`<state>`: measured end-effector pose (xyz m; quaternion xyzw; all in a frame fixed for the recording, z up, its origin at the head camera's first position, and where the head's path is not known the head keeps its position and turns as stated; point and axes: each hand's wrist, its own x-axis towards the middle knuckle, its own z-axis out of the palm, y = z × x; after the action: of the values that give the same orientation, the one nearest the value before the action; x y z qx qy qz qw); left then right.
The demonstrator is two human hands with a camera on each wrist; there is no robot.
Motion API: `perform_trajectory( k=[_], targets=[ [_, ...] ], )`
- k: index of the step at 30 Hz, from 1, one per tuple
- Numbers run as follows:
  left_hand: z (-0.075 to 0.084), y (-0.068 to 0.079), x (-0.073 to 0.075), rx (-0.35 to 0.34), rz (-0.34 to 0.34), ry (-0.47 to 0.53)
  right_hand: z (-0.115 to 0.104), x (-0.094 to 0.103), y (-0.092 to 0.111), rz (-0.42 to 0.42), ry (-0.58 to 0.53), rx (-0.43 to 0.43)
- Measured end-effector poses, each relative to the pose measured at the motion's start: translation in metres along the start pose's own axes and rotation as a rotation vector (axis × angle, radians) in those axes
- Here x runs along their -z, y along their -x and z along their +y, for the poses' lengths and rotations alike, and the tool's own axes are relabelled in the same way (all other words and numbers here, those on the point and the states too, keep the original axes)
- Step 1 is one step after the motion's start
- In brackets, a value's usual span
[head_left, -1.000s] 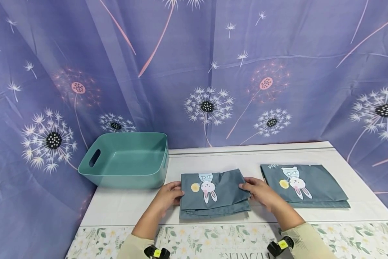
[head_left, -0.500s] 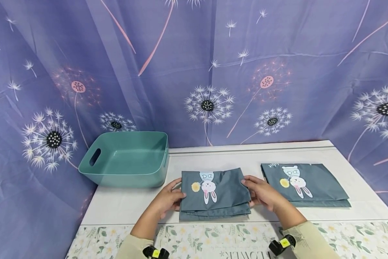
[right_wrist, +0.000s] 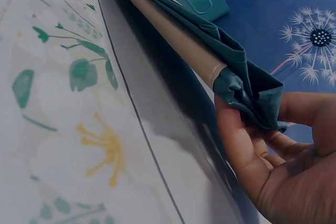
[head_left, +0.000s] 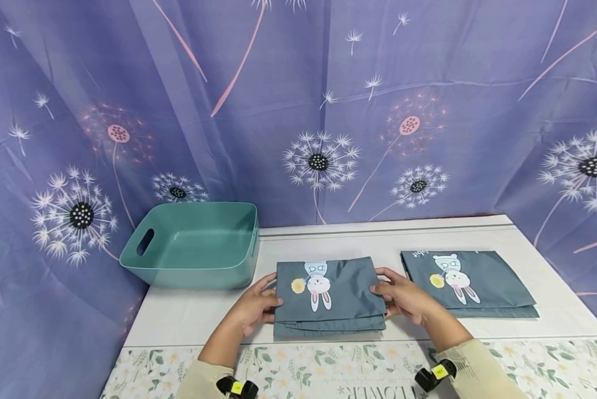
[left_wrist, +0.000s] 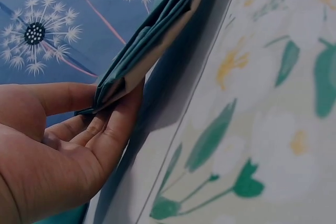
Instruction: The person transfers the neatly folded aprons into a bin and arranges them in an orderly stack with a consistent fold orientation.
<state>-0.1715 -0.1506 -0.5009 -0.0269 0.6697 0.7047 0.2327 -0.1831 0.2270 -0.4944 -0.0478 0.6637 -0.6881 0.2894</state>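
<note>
A folded grey-green cloth (head_left: 350,291) with a printed rabbit, upside down in the head view, lies between both hands. My left hand (head_left: 253,307) pinches its left edge, thumb on top and fingers underneath. On the opposite edge, my right hand (head_left: 403,296) grips it the same way. Both wrist views show the cloth's stacked layers (left_wrist: 152,30) and a beige underside (right_wrist: 173,35), held over the table with a dark shadow below. Some fingertips are hidden beneath the fabric. Further right lies a second folded cloth (head_left: 498,282) with the same rabbit print.
A green plastic basket (head_left: 189,278) with cut-out handles stands at the back left, nothing visible inside. The white table (head_left: 328,244) has a floral strip (head_left: 288,368) along its front. Purple dandelion curtains (head_left: 258,155) enclose the back and sides.
The held cloth shifts very slightly and its right side looks flatter, its front layers lined up more evenly. Both hands keep their grip. The basket and second cloth stay put.
</note>
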Motion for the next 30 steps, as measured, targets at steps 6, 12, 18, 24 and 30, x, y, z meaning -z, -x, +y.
perform_trajectory(
  k=[6,12,18,24,30],
  targets=[
    [0.0024,0.0004,0.0001,0.001,0.016,-0.009,0.0008,0.0001,0.0019,0.026,0.014,-0.003],
    [0.0029,-0.0002,0.0004,0.007,0.031,-0.016,0.0007,-0.0002,0.0015,0.037,0.005,-0.003],
    [0.0027,-0.0004,0.0012,0.003,0.035,-0.009,0.0003,0.0004,0.0000,0.054,-0.010,-0.010],
    [0.0024,-0.0001,0.0028,-0.001,0.034,0.001,-0.0002,0.0000,-0.0010,0.050,-0.014,-0.014],
    [0.0044,-0.0006,0.0034,0.004,0.030,0.007,-0.0029,0.0003,0.0003,0.045,-0.015,0.000]
  ],
)
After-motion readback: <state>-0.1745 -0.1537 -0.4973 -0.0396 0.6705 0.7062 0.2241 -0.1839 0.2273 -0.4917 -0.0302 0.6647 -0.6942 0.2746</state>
